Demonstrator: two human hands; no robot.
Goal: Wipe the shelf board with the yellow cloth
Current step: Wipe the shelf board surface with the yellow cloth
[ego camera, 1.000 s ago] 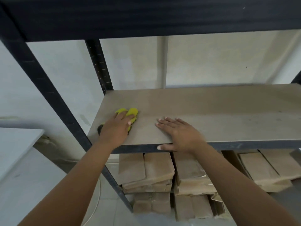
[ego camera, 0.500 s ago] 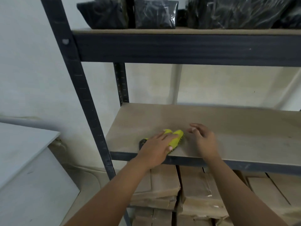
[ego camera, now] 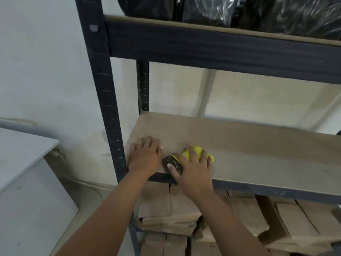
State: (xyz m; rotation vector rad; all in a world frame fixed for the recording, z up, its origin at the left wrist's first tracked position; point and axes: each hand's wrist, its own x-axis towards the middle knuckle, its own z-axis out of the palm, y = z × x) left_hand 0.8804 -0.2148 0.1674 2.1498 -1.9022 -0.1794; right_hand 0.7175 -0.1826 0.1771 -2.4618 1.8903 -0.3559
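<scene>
Fingers (ego camera: 203, 156) of our right hand (ego camera: 191, 169) spread over the yellow cloth (ego camera: 193, 153), pressing it onto the shelf board (ego camera: 258, 150) near its front left corner. Just beside it, our left hand (ego camera: 145, 156) rests flat, fingers together.

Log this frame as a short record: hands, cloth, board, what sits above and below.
left hand: flat on the shelf board, fingers straight, near the left front corner
right hand: presses on the yellow cloth, fingers spread over it
yellow cloth: on the board near the front edge, dark speckled part at its left end
shelf board: bare brown surface apart from hands and cloth
upper shelf: black plastic-wrapped packs
lower shelf: stacked brown paper packs
</scene>
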